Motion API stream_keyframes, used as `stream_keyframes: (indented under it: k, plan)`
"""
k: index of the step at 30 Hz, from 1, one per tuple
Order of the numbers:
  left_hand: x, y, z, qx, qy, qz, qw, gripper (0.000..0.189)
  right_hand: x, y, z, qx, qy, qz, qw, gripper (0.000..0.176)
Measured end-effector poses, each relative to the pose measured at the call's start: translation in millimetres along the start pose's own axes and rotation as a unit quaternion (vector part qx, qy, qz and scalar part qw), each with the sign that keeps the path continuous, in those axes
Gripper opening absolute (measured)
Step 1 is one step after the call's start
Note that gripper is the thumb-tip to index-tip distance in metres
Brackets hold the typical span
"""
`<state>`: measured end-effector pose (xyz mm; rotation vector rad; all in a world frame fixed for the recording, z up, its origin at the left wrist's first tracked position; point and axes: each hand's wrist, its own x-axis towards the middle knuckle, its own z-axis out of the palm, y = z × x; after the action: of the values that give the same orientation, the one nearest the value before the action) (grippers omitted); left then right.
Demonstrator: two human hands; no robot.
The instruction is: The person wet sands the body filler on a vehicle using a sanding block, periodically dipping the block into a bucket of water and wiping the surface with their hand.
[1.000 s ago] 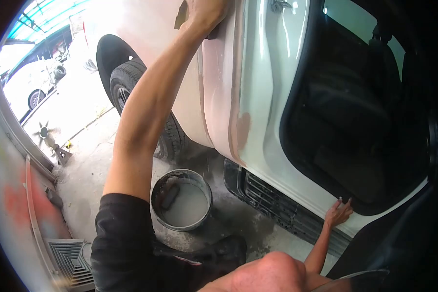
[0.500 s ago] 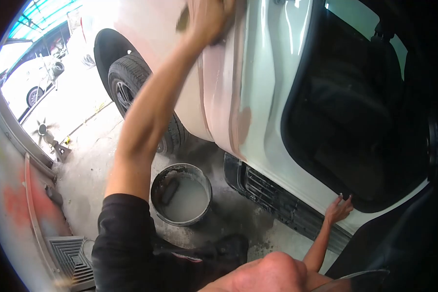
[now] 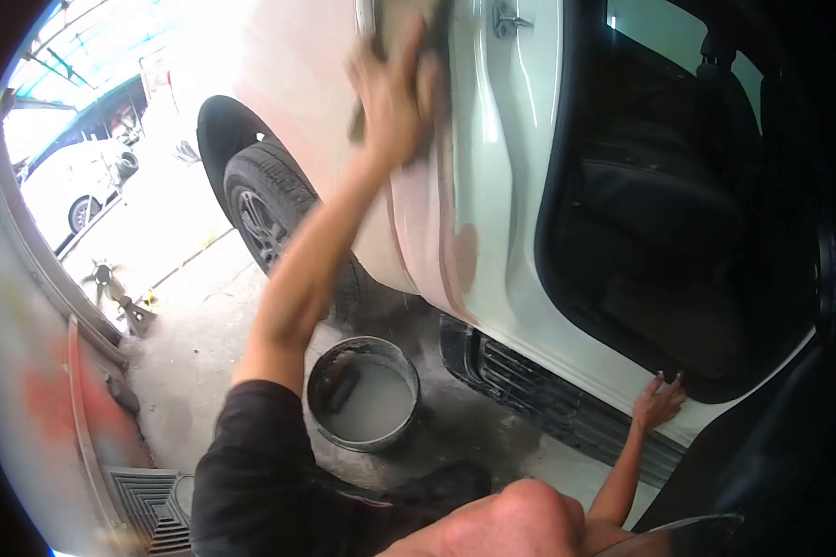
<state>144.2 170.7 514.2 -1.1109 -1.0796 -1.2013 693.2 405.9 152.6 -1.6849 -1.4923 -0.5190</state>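
Note:
My left hand (image 3: 395, 107), blurred by motion, presses a flat olive-tan sanding pad (image 3: 405, 20) against the rear body panel (image 3: 418, 209) of a pale car. Most of the pad is hidden under the palm and fingers. Pinkish and brownish patches mark the panel around it. At the lower right, my right hand (image 3: 659, 406) rests with its fingers apart on the door sill (image 3: 613, 357), by the dark door opening; it holds nothing. Below my left arm stands a black bucket (image 3: 412, 413) of cloudy grey water, with a dark block (image 3: 342, 388) in it.
A rear wheel (image 3: 265, 209) is left of the panel. A ribbed black side step (image 3: 539, 385) runs under the sill. Farther left are a jack stand (image 3: 137, 317), a paint-smeared wall panel (image 3: 51, 408) and a grille (image 3: 149, 506). Another white car (image 3: 88, 181) stands outside.
My left hand has moved down the panel with the pad. My right hand stays on the sill. The whole view has shifted slightly, bringing the door latch into sight at the top.

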Motion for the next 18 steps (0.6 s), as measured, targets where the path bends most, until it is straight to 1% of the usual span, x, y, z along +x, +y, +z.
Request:
stream_keyframes:
  k: [1,2,3,5,6,7,9,11,12,13,15,16,17,18]
  plan:
    - [-43.5,10.2,-7.6,0.016,-0.017,0.000,1.000,0.056,2.1,-2.8,-4.8,0.001,-0.009,0.007,1.000,0.054]
    - [-73.0,19.1,-17.7,-0.011,-0.054,-0.015,0.998,0.056,-0.2,-2.1,-8.3,-0.001,-0.020,0.014,1.000,0.054]
    - [-78.6,10.9,-17.0,-0.005,-0.063,-0.002,0.998,0.057,-3.6,-0.4,-6.6,0.001,-0.010,0.012,1.000,0.053]
    - [-28.6,1.1,-1.1,0.028,-0.021,0.001,0.999,0.060,-1.2,2.0,-0.8,0.002,0.018,0.003,1.000,0.053]
    - [17.3,-0.3,9.2,0.022,0.021,-0.001,1.000,0.053,-1.6,3.3,2.4,0.008,0.024,-0.004,1.000,0.053]
    - [61.0,-10.1,14.4,0.055,-0.021,-0.049,0.997,0.051,-2.9,6.9,4.2,0.012,0.028,-0.013,0.999,0.052]
    - [117.5,20.6,-8.8,0.016,-0.097,-0.161,0.982,0.049,0.2,9.3,10.4,0.008,0.038,-0.016,0.999,0.052]
    - [101.8,23.5,-12.3,-0.019,-0.122,-0.208,0.970,0.050,-2.4,11.5,12.7,-0.010,0.036,-0.010,0.999,0.053]
    - [63.2,9.3,-1.8,0.029,-0.060,-0.106,0.992,0.052,-2.3,10.7,9.8,-0.001,0.039,-0.019,0.999,0.052]
    - [16.9,-6.4,9.1,0.074,0.004,-0.002,0.997,0.055,-3.2,9.0,6.6,0.010,0.028,-0.018,0.999,0.052]
    - [-40.0,21.3,-13.2,0.037,-0.035,0.006,0.999,0.055,-2.2,7.5,-0.9,0.027,0.012,-0.017,0.999,0.052]
    - [-39.1,17.8,-14.5,0.044,-0.044,-0.001,0.998,0.057,-2.1,5.0,-3.4,0.017,-0.005,0.002,1.000,0.052]
    - [-19.3,4.5,-3.6,0.057,-0.025,0.000,0.998,0.055,0.0,6.6,-0.8,0.014,0.015,-0.005,1.000,0.053]
    - [20.9,-10.3,11.5,0.072,-0.007,0.000,0.997,0.054,1.7,7.7,4.9,0.012,0.034,-0.014,0.999,0.053]
